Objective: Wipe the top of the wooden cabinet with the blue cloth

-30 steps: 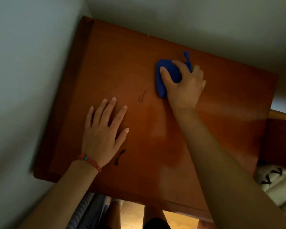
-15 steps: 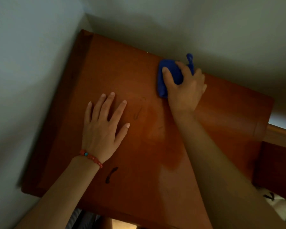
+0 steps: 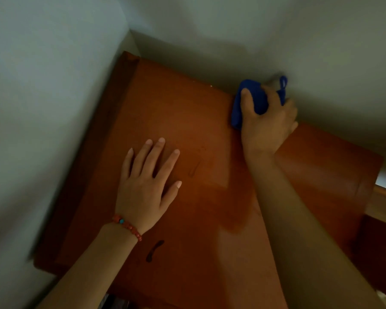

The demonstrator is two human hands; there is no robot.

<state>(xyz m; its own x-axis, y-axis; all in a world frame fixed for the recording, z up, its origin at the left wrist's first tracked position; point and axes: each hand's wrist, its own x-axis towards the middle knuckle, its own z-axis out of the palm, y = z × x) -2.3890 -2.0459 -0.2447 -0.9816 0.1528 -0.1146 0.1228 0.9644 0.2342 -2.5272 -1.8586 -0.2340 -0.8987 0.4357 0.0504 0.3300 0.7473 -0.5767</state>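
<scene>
The right hand [image 3: 268, 123] grips the bunched blue cloth [image 3: 252, 101] at the far edge of the wooden cabinet top [image 3: 187, 112], against the wall [image 3: 276, 41], while the left hand [image 3: 146, 188], with a red bead bracelet [image 3: 128, 226], lies open, palm down, nearer the left edge.

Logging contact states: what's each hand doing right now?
Left hand: open, flat on the wooden cabinet top, holding nothing.
Right hand: closed on the blue cloth.

No legible text, label, brand, number or sign appears on any surface in view; the dark marks on the wood are streaks, not characters.
</scene>
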